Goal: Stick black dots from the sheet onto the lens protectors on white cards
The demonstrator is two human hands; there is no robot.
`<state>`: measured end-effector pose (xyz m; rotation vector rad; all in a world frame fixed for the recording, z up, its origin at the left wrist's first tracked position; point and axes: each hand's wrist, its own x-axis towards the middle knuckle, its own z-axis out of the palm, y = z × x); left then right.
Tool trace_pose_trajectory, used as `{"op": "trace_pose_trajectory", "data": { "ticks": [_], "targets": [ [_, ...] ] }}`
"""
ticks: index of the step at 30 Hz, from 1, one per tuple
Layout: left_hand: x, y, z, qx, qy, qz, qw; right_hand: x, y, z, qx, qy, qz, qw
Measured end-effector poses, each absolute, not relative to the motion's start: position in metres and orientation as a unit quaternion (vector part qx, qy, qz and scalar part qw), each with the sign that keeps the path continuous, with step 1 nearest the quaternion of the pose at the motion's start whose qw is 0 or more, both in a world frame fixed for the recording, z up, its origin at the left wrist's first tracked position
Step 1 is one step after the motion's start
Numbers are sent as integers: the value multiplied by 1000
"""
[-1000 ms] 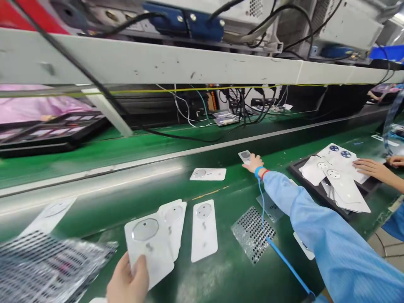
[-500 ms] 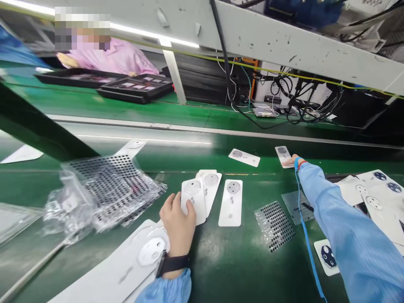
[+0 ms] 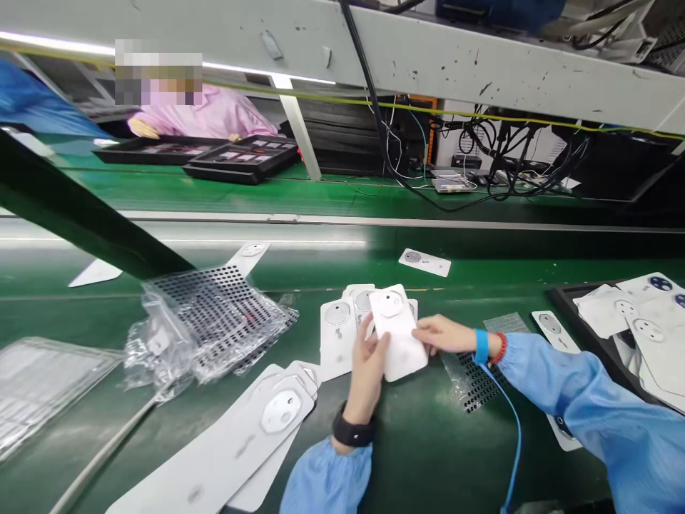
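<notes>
Both hands meet over the middle of the green bench on a white card (image 3: 405, 353) with a round camera-like ring near its top. My left hand (image 3: 368, 360) pinches its left edge, thumb on the face. My right hand (image 3: 439, 334), wearing a blue wrist strap (image 3: 481, 345), grips the right edge with its fingertips. Beneath and to the left lie similar cards (image 3: 337, 343), overlapping, with grey discs. Another card, behind the held one, is mostly hidden. Perforated plastic sheets with black dots (image 3: 474, 382) lie under my right forearm.
Long white sheets (image 3: 214, 457) lie front left, beside bagged dotted sheets (image 3: 214, 314). A card (image 3: 425, 263) lies farther back. A black tray (image 3: 561, 294) with white sheets stands at right. A slanted dark bar (image 3: 90, 207) crosses the left; a person in pink (image 3: 230, 111) sits beyond.
My right hand has drawn back from the far right card to the middle. That card no longer lies there. My left hand has moved right, and both hands now hold one card.
</notes>
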<state>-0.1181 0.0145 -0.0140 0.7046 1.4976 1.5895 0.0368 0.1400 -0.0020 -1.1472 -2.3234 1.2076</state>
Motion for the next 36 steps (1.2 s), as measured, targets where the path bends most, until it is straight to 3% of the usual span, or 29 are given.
{"op": "trace_pose_trajectory", "data": {
  "ticks": [8, 15, 23, 29, 36],
  "targets": [
    [-203, -3, -17, 300, 787, 508, 181, 43, 291, 13, -490, -822, 249, 148],
    [-172, 11, -27, 423, 803, 419, 5, 58, 315, 9, -505, -823, 232, 121],
    [-61, 24, -36, 543, 776, 321, 11, 39, 286, 25, -484, -792, 340, 150],
    [-62, 24, -34, 515, 814, 265, 32, -42, 199, -3, -404, -792, 451, 82],
    [-69, 22, -27, 512, 811, 272, 75, -97, 141, 1, -368, -827, 417, 86]
  ]
}}
